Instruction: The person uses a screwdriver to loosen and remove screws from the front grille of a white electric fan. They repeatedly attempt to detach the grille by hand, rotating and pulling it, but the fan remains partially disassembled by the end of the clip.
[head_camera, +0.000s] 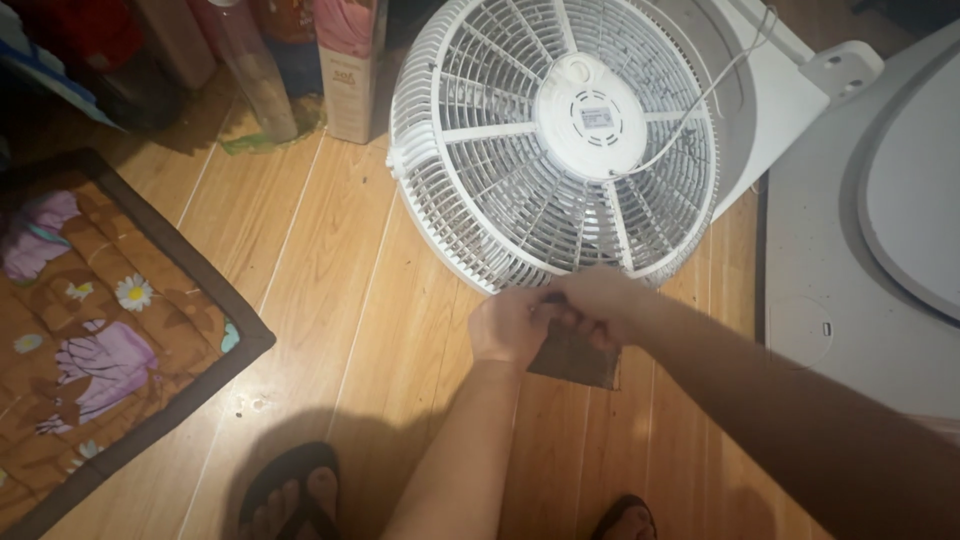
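My left hand (508, 326) and my right hand (592, 303) meet just below a white round fan grille (552, 135) that lies on the wooden floor (330, 300). Both hands pinch the top of a small dark brown flat piece (574, 361), perhaps cloth or paper, which hangs beneath them. A white cord (700, 100) runs across the grille's right side. The grille's bars look dusty.
A brown floral quilted mat (100, 320) covers the floor at left. Bottles and a pink carton (350, 60) stand at the back. A large white appliance (880, 230) fills the right side. My feet in dark sandals (290, 490) show at the bottom.
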